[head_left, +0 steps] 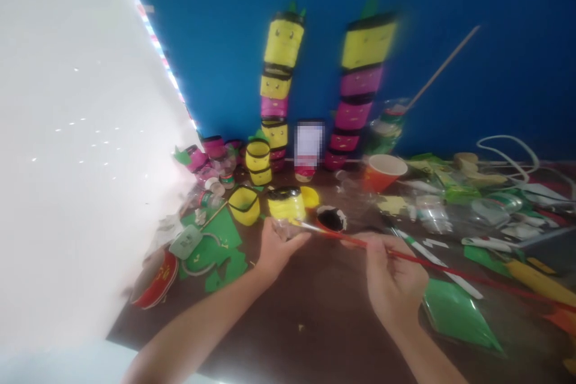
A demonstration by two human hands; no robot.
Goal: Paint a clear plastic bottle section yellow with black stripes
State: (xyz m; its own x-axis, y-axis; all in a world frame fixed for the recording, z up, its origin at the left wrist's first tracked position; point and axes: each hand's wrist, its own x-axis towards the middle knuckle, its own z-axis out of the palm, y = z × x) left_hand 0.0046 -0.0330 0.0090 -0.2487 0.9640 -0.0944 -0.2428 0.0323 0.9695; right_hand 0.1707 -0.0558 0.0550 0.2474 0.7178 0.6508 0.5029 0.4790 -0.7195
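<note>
My left hand is wrapped round the clear lower part of a small yellow-painted cup with a black rim. In my right hand is a long red paintbrush, pinched between thumb and fingers. The brush tip is at the lower edge of the yellow paint, close to my left thumb; whether it touches is blurred. Just right of the cup stands a dark paint pot, and behind it a yellow dish. Another yellow cup with black bands is on the left.
Tall stacks of yellow and pink cups rise against the blue wall. An orange paper cup, clear plastic pieces and green sheets lie to the right. A red tin sits at the left table edge.
</note>
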